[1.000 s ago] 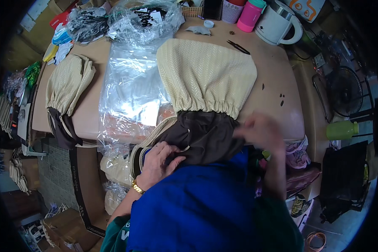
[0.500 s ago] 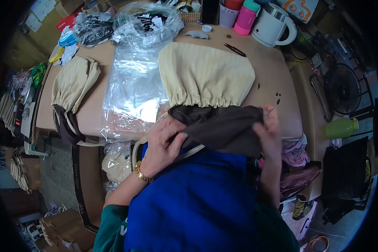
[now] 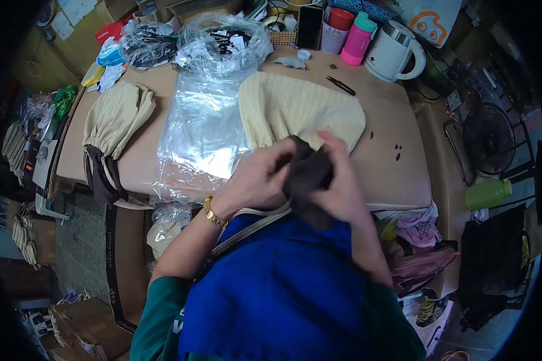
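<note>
While left hand and right hand gripped dark lining of cream woven bag, plastic sheeting lay left, thread snips beyond; desk stretched right to edge.

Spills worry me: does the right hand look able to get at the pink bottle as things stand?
Probably not: the right hand is busy with the dark cloth, and the bottle stands across the table, beyond the cream bag.
</note>
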### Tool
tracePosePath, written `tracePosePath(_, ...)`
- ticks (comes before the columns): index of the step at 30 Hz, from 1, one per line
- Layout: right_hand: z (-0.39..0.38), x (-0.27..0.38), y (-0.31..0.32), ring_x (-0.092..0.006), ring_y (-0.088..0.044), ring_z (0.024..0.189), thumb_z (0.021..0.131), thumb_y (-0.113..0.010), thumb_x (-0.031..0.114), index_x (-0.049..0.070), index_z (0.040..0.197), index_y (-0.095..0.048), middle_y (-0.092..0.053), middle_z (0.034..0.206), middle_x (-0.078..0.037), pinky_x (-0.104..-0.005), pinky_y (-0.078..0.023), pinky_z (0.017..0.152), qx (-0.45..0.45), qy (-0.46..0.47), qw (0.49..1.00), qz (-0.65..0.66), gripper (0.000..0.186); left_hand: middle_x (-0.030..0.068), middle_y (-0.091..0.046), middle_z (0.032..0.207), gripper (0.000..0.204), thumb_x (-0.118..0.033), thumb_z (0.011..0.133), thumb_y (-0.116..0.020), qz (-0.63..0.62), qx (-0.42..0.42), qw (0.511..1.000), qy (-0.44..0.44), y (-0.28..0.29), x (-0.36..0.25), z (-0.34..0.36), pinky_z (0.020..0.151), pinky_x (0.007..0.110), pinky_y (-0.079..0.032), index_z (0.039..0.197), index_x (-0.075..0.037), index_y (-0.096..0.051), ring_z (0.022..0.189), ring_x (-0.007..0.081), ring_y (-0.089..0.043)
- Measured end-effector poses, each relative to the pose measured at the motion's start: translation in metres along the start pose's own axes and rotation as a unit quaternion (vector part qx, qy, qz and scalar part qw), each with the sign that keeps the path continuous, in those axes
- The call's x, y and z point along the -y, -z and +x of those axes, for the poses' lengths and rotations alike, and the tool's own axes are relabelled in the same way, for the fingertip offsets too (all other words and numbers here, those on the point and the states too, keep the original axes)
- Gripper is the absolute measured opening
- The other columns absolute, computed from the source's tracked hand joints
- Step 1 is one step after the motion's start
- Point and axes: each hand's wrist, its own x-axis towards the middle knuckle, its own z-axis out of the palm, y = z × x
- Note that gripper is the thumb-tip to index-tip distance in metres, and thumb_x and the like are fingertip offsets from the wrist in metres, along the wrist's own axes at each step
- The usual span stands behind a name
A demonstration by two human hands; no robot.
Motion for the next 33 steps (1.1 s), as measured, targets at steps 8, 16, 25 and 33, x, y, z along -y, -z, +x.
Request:
tracePosePath(8, 0.017, -0.055, 0.042, -0.0164, -0.071, 0.077, 0.097, -0.062, 0.019, 0.004, 0.119, -0.060, -0.071, 0.099, -0.008, -0.0293, -0.055, 0.051, -0.005, -0.347, 0.861, 0.371, 0.026, 0.0192, -0.040, 0.143, 0.105, -0.019, 0.072, -0.085, 0.153, 0.069, 0.981, -0.102, -0.010, -0.008, -0.019, 0.099, 0.042, -0.046, 0.155, -0.010, -0.022, 0.119, 0.0416, -0.054)
tracePosePath(16, 0.010, -0.074, 0.032, -0.0142, -0.066, 0.075, 0.099, -0.054, 0.015, 0.018, 0.135, -0.052, -0.067, 0.108, -0.007, -0.0250, -0.048, 0.040, 0.013, -0.340, 0.830, 0.441, 0.035, 0.0030, -0.069, 0.080, 0.026, -0.010, 0.096, -0.061, -0.197, -0.090, 0.973, 0.080, 0.000, 0.006, 0.011, 0.059, 0.024, -0.051, 0.120, 0.000, -0.061, 0.067, 0.0134, -0.066)
tracePosePath(25, 0.001, -0.014, 0.014, -0.0183, -0.059, 0.111, 0.080, -0.077, 0.008, 0.004, 0.130, -0.054, -0.058, 0.126, -0.008, -0.0316, -0.047, 0.099, 0.073, -0.031, 0.991, 0.106, 0.055, -0.0040, -0.061, 0.079, 0.040, -0.003, 0.089, -0.072, -0.241, -0.101, 0.964, 0.047, 0.007, -0.022, -0.004, 0.062, 0.017, -0.045, 0.125, -0.002, -0.055, 0.069, 0.0021, -0.056)
tracePosePath(33, -0.020, -0.031, 0.011, -0.0186, -0.069, 0.095, 0.095, -0.067, 0.013, -0.006, 0.115, -0.063, -0.071, 0.107, -0.012, -0.0316, -0.056, 0.088, -0.073, -0.252, 0.871, 0.415, 0.028, 0.0012, -0.067, 0.086, 0.030, -0.012, 0.088, -0.075, 0.017, -0.094, 0.995, -0.040, 0.000, -0.003, 0.008, 0.071, 0.025, -0.051, 0.114, 0.000, -0.065, 0.074, 0.0109, -0.061)
